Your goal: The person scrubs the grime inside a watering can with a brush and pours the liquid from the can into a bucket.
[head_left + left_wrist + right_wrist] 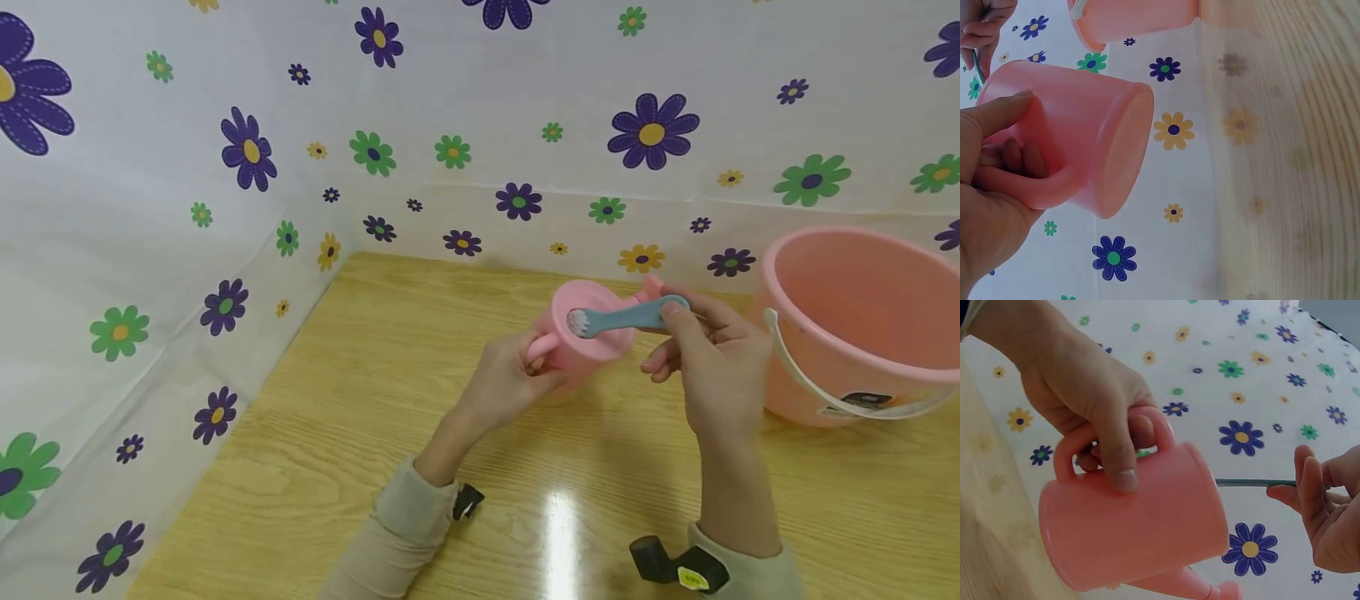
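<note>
My left hand [498, 383] grips the handle of a small pink watering can [585, 293], thumb lying along its body. The can is tilted above the table, its top facing up toward the head camera. Its spout [1175, 582] points away from the handle. My right hand [723, 379] pinches the end of a blue brush [633, 317] between thumb and fingers. The brush's white bristles [577, 322] lie at the opening in the can's top. From the right wrist view only the brush's thin edge shows beside the rim.
A large pink bucket [810, 333] with a white handle [802, 379] stands on the wooden table [360, 367] at the right. Flower-patterned white sheeting [450, 100] rises behind and at the left. Black devices [678, 567] are strapped at the cuffs.
</note>
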The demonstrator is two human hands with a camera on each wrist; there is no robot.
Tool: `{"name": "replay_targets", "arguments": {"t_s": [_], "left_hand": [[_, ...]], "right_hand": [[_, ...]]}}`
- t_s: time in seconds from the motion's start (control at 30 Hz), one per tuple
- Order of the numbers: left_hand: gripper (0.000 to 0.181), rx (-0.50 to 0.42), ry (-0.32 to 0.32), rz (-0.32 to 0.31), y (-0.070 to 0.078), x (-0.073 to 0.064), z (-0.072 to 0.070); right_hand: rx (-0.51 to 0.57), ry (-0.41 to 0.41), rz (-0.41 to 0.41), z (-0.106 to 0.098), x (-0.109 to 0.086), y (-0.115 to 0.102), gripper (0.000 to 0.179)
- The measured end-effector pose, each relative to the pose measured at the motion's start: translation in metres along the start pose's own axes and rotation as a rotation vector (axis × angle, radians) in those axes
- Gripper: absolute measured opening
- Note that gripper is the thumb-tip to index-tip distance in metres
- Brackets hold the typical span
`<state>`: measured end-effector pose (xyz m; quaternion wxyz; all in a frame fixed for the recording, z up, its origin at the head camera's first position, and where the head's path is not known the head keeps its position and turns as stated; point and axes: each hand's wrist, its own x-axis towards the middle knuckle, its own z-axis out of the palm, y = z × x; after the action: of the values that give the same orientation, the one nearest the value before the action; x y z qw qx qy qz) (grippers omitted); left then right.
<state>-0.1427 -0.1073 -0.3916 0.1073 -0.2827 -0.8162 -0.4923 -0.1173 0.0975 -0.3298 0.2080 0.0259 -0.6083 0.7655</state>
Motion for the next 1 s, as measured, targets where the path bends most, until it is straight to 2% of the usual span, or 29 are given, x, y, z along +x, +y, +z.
{"name": "replay_targets", "arguments": {"t_s": [0.07, 0.13, 0.23, 0.3, 0.5, 0.57, 0.7, 0.8, 1.0], "left_hand": [[0.043, -0.006, -0.003, 0.0, 0.0, 0.0, 0.0], [0.041, -0.008, -0.011, 0.003, 0.001, -0.001, 0.001], [0.029, -0.009, -0.023, 0.001, 0.001, -0.002, 0.001], [0.026, -0.003, -0.025, -0.003, 0.001, -0.003, 0.002], [0.031, 0.028, -0.012, 0.02, 0.0, 0.0, 0.004], [0.035, 0.025, -0.012, 0.023, 0.0, 0.0, 0.004], [0.032, 0.015, -0.019, 0.021, 0.001, 0.0, 0.006], [0.027, 0.011, -0.027, 0.026, 0.001, 0.0, 0.007], [0.039, 0.018, -0.034, 0.035, 0.001, 0.001, 0.008]], "right_hand": [[0.011, 0.004, 0.013, -0.001, 0.002, 0.0, 0.021], [-0.006, -0.032, 0.054, 0.0, 0.003, 0.004, 0.023], [-0.057, -0.101, 0.117, 0.004, 0.003, 0.009, 0.026], [-0.074, -0.113, 0.12, 0.005, 0.003, 0.011, 0.026], [0.056, 0.018, 0.077, -0.006, 0.008, 0.006, 0.02], [0.069, 0.016, 0.091, -0.006, 0.009, 0.006, 0.02], [-0.026, -0.103, 0.129, 0.001, 0.007, 0.013, 0.022], [-0.093, -0.151, 0.096, 0.005, 0.004, 0.015, 0.023], [-0.01, -0.025, -0.003, 0.002, 0.005, 0.011, 0.02]]}}
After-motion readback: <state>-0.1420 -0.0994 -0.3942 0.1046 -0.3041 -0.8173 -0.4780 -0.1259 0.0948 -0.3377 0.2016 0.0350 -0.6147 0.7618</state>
